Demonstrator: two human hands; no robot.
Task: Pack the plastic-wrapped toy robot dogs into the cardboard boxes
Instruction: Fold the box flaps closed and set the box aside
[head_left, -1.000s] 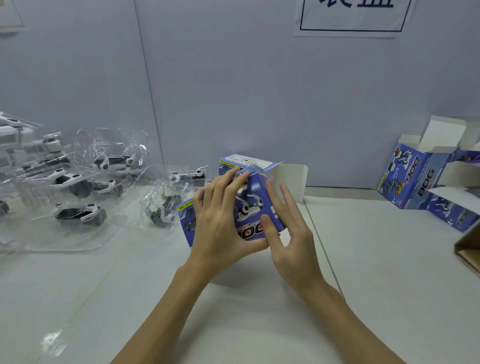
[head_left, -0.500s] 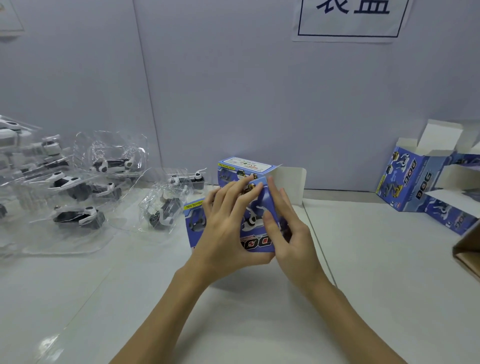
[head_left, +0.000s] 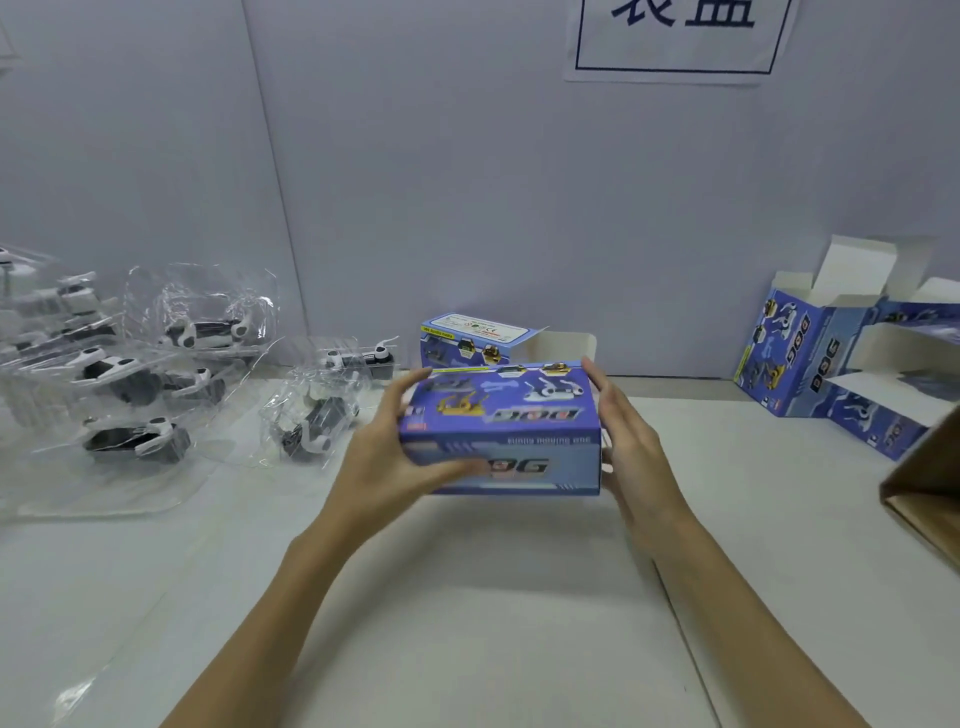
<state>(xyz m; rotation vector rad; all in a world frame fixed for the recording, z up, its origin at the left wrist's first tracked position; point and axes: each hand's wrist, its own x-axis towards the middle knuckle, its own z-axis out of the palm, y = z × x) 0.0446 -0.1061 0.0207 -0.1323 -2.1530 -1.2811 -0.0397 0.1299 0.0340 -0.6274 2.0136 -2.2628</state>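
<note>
Your left hand (head_left: 384, 457) grips closed blue DOG box (head_left: 501, 431) at 9 o'clock end | your right hand (head_left: 626, 441) presses flat at 3 o'clock end | box above worktop (head_left: 467, 623) | wrapped toy robot dogs (head_left: 156, 384) at 10 o'clock | open boxes (head_left: 810, 358) at 2 o'clock

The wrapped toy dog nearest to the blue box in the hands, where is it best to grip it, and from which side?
Grip the nearest wrapped toy dog by its dark body, coming from above with the left hand, which is closer. The bag is loose and crinkled, so gripping only the plastic would probably let the toy swing.
</note>
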